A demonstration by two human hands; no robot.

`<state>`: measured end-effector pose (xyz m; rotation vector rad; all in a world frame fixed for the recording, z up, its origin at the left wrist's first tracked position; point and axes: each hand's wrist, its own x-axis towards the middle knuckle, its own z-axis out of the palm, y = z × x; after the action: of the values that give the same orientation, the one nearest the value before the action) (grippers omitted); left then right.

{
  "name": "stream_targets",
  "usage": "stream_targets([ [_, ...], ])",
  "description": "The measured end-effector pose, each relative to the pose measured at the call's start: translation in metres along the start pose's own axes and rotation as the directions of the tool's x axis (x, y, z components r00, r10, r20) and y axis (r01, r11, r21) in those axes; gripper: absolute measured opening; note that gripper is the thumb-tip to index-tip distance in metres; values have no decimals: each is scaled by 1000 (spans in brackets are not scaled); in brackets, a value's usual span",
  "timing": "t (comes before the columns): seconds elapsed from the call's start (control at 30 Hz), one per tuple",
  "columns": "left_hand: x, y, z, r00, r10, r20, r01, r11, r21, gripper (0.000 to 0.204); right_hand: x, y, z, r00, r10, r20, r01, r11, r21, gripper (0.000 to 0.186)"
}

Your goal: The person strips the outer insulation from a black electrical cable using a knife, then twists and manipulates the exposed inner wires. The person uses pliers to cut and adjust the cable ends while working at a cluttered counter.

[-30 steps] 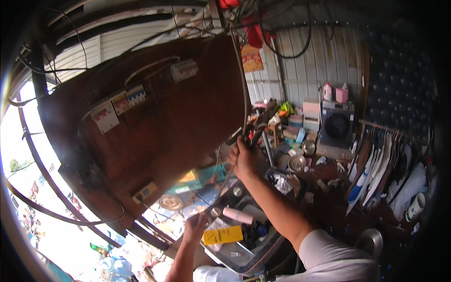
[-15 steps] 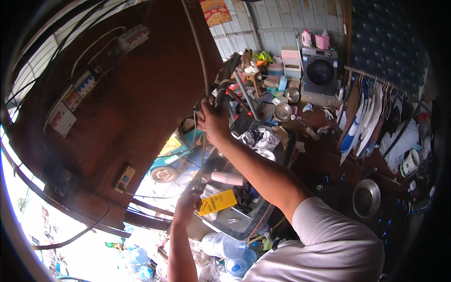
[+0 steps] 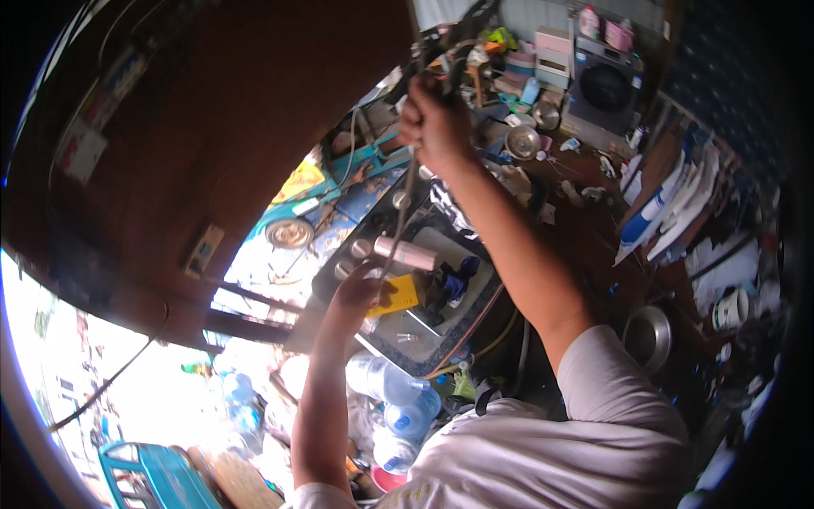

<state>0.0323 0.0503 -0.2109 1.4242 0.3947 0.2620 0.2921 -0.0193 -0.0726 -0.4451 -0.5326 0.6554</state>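
Observation:
A long dark cable hangs down in front of me, slightly blurred. My right hand is raised with its fingers wrapped round the upper part of it. Lower down, my left hand is closed at the cable's lower stretch, its fingertips partly hidden. Close beside the left hand, a yellow card lies on the dark tabletop. A pink cylinder lies just beyond the card. Dark curved pieces show right behind the right hand; whether it touches them I cannot tell.
A brown board with a socket and switch boxes fills the upper left. Large plastic bottles lie below the table. At the right are hanging clothes, a metal basin and a washing machine. A turquoise chair stands lower left.
The view has shifted, bringing the turquoise chair into sight. My right hand has moved up and right, farther from my left, still round the cable. The left hand stays near the yellow card.

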Motion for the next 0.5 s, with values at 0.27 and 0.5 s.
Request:
stream_targets([
  [0.27, -26, -1, 10, 992, 97, 77, -107, 985, 136, 28, -8, -11, 7, 992, 70, 103, -57, 991, -124, 33],
  [0.5, -70, 9, 6, 900, 206, -384, 15, 866, 501, 21, -23, 15, 36, 992, -56, 114, 74, 985, -158, 26],
])
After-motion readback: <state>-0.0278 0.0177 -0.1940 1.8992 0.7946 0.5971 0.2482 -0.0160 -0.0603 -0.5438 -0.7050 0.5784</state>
